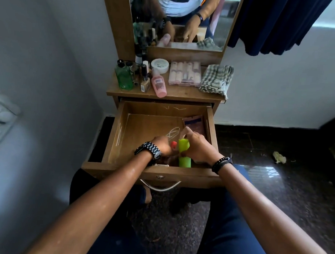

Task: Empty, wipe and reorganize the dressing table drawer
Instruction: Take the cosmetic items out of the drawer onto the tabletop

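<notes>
A person seated at a wooden dressing table reaches both hands into its pulled-out drawer (115,135). On the tabletop (184,93) above, from left: a green glass bottle (124,76), a cluster of small dark-capped bottles (144,75), a pink bottle (158,85) lying on its side, a round white jar (159,65), a clear box of pink rollers (185,73) and a folded checked cloth (216,80) at the right end. In the drawer, the left hand (161,145), a dark metal watch (148,150) on its wrist, has its fingers curled down beside a small red item (174,144); whether it grips anything cannot be told. A thin looped cord (173,133) lies on the drawer floor just beyond it. The right hand (197,146), beaded bands at the wrist, is wrapped around an upright bright-green bottle (184,157) near the drawer's front edge. A dark purple packet (195,122) leans in the back right corner. The mirror (216,32) reflects both arms.
</notes>
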A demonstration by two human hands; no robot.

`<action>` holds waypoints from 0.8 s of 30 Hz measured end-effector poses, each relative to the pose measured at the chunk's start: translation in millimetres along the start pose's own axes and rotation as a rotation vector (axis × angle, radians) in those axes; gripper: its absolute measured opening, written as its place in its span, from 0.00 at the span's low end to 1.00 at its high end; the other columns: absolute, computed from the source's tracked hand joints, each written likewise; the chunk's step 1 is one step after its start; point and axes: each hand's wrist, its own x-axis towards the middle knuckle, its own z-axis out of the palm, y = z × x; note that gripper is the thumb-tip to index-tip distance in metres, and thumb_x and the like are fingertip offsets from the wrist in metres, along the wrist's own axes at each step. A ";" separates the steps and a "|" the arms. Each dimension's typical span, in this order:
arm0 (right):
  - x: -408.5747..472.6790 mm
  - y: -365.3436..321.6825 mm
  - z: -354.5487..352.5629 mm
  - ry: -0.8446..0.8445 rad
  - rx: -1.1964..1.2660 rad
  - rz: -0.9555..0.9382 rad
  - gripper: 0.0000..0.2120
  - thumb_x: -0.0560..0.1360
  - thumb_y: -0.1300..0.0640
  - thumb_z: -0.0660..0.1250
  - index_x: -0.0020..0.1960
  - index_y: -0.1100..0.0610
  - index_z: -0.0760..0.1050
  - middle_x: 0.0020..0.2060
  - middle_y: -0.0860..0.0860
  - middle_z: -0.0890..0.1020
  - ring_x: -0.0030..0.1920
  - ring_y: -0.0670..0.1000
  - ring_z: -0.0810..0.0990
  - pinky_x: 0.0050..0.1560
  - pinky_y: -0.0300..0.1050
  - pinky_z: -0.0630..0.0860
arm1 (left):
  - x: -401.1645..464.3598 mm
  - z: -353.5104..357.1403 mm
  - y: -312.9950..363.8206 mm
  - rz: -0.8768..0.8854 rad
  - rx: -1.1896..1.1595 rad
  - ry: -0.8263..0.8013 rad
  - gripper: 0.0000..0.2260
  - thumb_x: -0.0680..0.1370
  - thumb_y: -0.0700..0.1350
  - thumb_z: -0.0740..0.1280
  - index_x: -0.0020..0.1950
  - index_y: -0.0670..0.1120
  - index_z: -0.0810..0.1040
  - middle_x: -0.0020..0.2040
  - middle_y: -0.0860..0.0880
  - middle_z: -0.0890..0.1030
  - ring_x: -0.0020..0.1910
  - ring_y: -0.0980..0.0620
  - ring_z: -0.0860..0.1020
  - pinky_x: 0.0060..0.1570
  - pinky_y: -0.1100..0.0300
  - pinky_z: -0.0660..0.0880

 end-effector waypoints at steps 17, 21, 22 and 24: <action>33.8 -23.6 -107.0 0.511 0.364 -0.001 0.18 0.63 0.56 0.78 0.51 0.54 0.79 0.44 0.51 0.83 0.46 0.50 0.82 0.51 0.49 0.80 | -14.4 -89.7 66.1 0.342 -0.405 0.430 0.10 0.76 0.50 0.67 0.44 0.43 0.74 0.42 0.42 0.82 0.37 0.46 0.83 0.34 0.54 0.82; 60.5 -36.2 -139.8 0.610 0.278 -0.027 0.19 0.65 0.54 0.77 0.53 0.57 0.79 0.47 0.54 0.83 0.48 0.54 0.82 0.51 0.50 0.79 | 1.9 -124.4 90.2 0.353 -0.363 0.468 0.13 0.76 0.52 0.67 0.39 0.42 0.77 0.41 0.41 0.83 0.39 0.43 0.83 0.45 0.50 0.81; 67.6 -38.9 -146.0 0.634 0.258 -0.039 0.18 0.66 0.55 0.77 0.53 0.58 0.79 0.47 0.54 0.83 0.48 0.54 0.82 0.50 0.50 0.78 | 7.8 -131.1 96.0 0.352 -0.344 0.482 0.13 0.76 0.50 0.66 0.37 0.42 0.77 0.39 0.41 0.83 0.39 0.44 0.82 0.45 0.52 0.80; 83.7 -41.8 -155.8 0.658 0.246 -0.055 0.14 0.66 0.57 0.76 0.50 0.59 0.79 0.46 0.56 0.84 0.47 0.55 0.82 0.49 0.49 0.77 | 20.8 -140.3 106.8 0.328 -0.280 0.519 0.11 0.75 0.47 0.67 0.36 0.43 0.75 0.35 0.46 0.78 0.38 0.46 0.77 0.43 0.58 0.74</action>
